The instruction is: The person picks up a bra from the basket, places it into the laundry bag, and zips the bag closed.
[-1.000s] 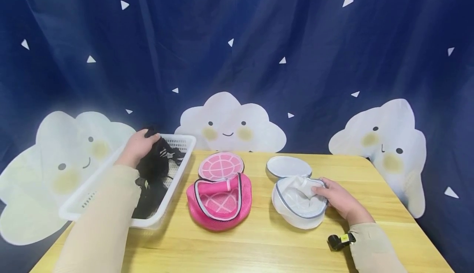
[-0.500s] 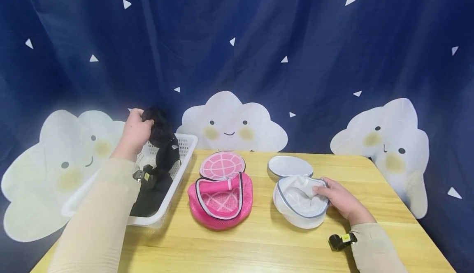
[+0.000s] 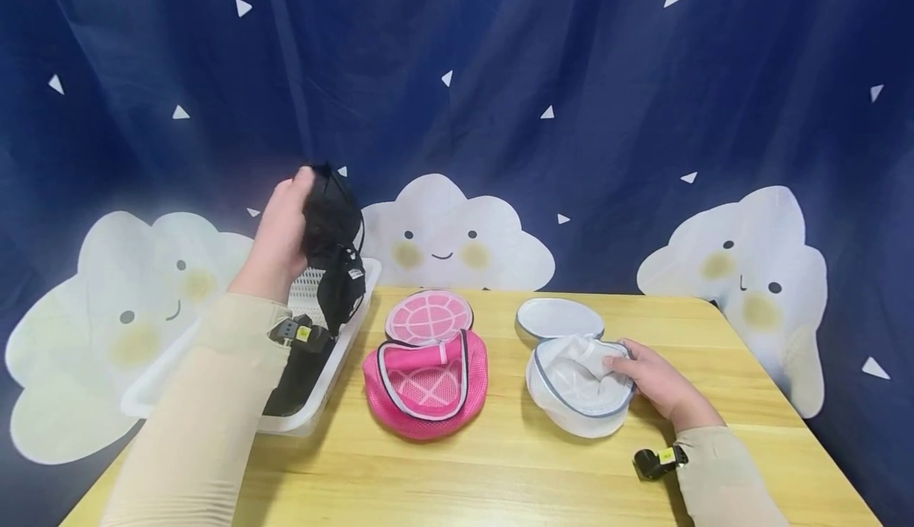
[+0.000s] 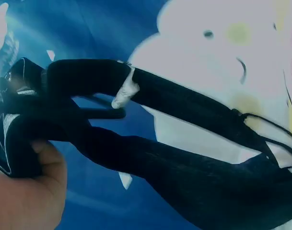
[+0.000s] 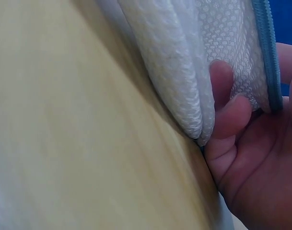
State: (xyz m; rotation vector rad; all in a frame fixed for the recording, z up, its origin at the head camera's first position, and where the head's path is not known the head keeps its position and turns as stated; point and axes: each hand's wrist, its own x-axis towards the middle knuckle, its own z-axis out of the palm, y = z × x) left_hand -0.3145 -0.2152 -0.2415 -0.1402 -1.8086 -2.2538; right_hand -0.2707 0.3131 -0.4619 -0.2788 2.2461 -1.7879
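Hands [image 3: 280,225] well apart, left higher

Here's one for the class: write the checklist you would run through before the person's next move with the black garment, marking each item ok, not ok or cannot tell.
1. Left hand grips the black garment: ok.
2. Garment hangs free of the white basket and its contents: cannot tell; its lower end overlaps them in the head view.
3. White mesh bag open: ok, white lid folded back.
4. Right hand holds the white mesh bag's edge: ok.
5. Garment over either bag: not ok, it is at the basket.
6. Pink mesh bag open: ok.
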